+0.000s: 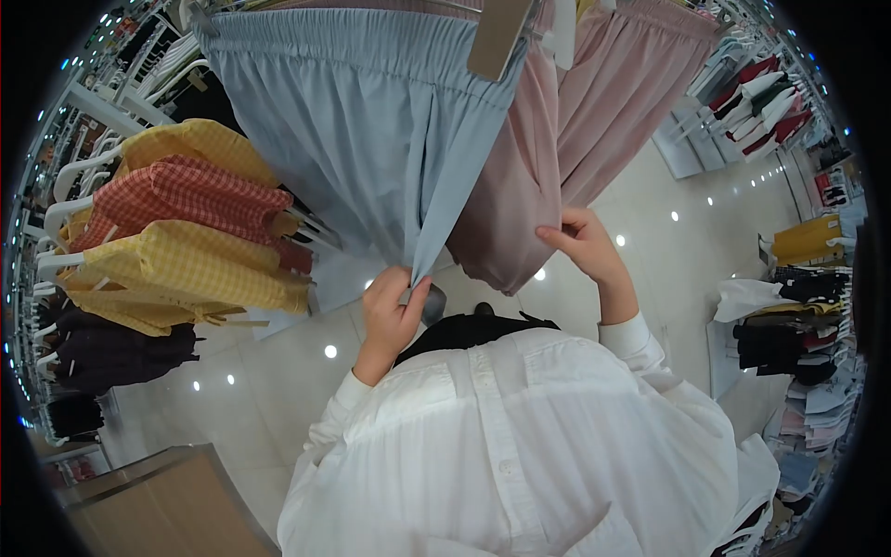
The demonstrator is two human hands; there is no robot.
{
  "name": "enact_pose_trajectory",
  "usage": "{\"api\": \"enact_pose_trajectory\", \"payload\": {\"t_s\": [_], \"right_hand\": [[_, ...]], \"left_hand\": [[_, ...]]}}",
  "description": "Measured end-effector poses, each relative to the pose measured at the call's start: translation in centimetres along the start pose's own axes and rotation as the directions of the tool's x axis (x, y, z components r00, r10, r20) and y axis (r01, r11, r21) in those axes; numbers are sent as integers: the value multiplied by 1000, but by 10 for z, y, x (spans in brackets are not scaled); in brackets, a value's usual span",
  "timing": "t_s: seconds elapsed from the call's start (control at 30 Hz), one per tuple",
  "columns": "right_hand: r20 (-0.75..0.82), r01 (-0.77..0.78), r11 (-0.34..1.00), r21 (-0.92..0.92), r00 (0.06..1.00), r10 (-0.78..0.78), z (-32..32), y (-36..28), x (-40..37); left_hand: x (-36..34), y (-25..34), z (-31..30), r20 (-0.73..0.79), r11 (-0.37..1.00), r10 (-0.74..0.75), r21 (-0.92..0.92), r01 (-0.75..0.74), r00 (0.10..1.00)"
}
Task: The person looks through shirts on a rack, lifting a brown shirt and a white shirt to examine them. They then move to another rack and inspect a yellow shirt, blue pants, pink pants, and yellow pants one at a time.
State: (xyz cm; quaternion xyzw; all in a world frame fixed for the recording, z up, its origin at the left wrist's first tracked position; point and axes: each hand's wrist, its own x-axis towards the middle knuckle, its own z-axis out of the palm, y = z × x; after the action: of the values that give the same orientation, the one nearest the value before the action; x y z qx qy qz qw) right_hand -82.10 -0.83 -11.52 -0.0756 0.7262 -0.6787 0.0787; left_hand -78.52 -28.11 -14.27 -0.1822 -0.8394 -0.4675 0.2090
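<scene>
Light blue elastic-waist pants [343, 121] hang in front of me at the top of the view. My left hand [388, 316] is closed on their lower edge, pinching the fabric between thumb and fingers. Beside them hang dusty pink elastic-waist pants [603, 102], partly covered by the blue pair. The thumb of my right hand [585, 243] lies on the pink fabric with the fingers behind it, gripping its side edge. A brown tag [499, 39] hangs over the blue waistband.
At left, yellow checked tops [186, 265] and a red checked top [190, 200] hang on white hangers, with dark garments [121, 357] below. A cardboard box [172, 506] stands at lower left. Clothes racks [789, 320] line the right side. The floor [668, 246] is shiny tile.
</scene>
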Motion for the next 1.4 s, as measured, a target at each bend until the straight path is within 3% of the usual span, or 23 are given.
{"api": "enact_pose_trajectory", "payload": {"t_s": [0.07, 0.17, 0.23, 0.37, 0.47, 0.53, 0.63, 0.87, 0.97, 1.07, 1.13, 1.4], "right_hand": [[77, -43, 999, -3, 996, 43, 5, 5, -3], [16, -81, 997, 2, 997, 81, 12, 10, -8], [-134, -24, 999, -44, 991, 18, 11, 17, -7], [-260, -19, 993, -120, 965, -13, 18, 11, -14], [-358, 44, 999, -28, 932, -51, 32, 13, -20], [-284, 27, 981, -190, 955, -81, 36, 20, -27], [-242, 108, 950, -294, 953, -183, 44, 29, -30], [-121, 31, 971, -238, 991, -62, 43, 38, -37], [100, 110, 956, -271, 991, -86, 51, 36, -39], [181, 116, 976, -182, 980, -83, 48, 39, -43], [194, 151, 974, -171, 974, -117, 38, 45, -47], [251, 280, 956, -86, 935, -251, 8, 69, -59]], "left_hand": [[-1, -4, -2, 43, 999, -39, 5, 38, 998], [4, -8, -3, 28, 997, -73, 16, 73, 997], [8, -9, -5, -41, 981, -182, -78, 178, 983], [9, -14, -4, -44, 983, -151, -111, 146, 987], [-2, -23, 6, 27, 989, -90, -117, 92, 996], [-13, -23, 11, 120, 969, -181, -148, 198, 976], [-21, -22, 16, 132, 973, -147, -159, 167, 980], [-39, 6, 47, 86, 970, -173, -155, 185, 981], [-44, 18, 69, 89, 978, -165, -113, 174, 982], [-49, 35, 95, 1, 971, -164, -174, 162, 986], [-53, 46, 109, -79, 959, -220, -199, 201, 972], [-62, 66, 139, -152, 923, -299, -296, 245, 942]]}}
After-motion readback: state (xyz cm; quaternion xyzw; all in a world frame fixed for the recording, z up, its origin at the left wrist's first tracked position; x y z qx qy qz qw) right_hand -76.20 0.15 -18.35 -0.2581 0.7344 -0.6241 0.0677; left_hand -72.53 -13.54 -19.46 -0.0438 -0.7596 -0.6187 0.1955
